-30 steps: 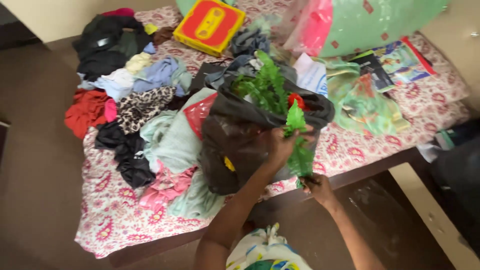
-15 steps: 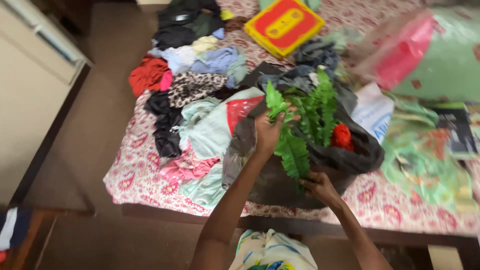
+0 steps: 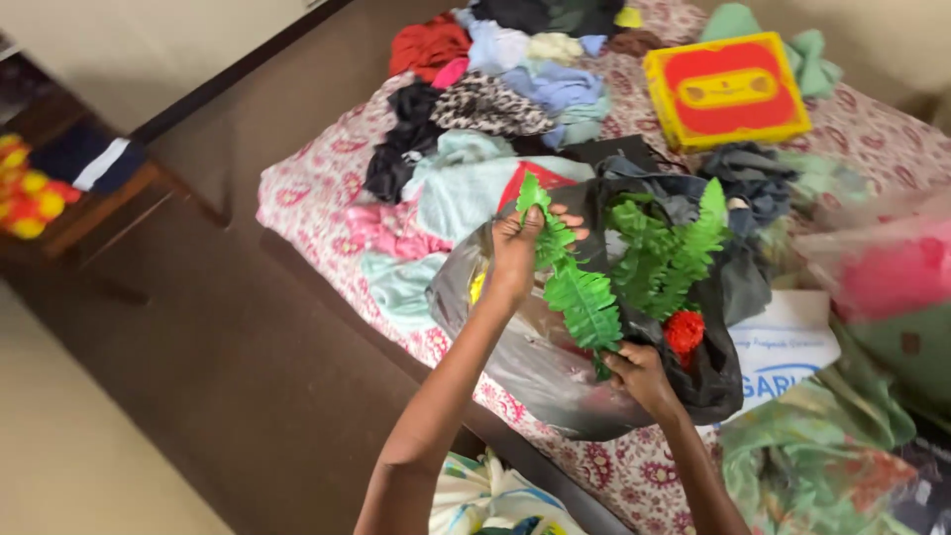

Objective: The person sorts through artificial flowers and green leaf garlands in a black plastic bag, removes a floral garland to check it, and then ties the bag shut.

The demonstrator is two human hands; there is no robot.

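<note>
Hands (image 3: 515, 253) (image 3: 642, 372) grip fern frond (image 3: 580, 297) above black bag (image 3: 555, 367).

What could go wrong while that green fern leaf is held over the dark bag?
The fern frond is stretched between the left hand and the right hand, so pulling harder might bend or tear it. The black bag sits near the bed edge and could slide off, perhaps spilling the red flower.
</note>
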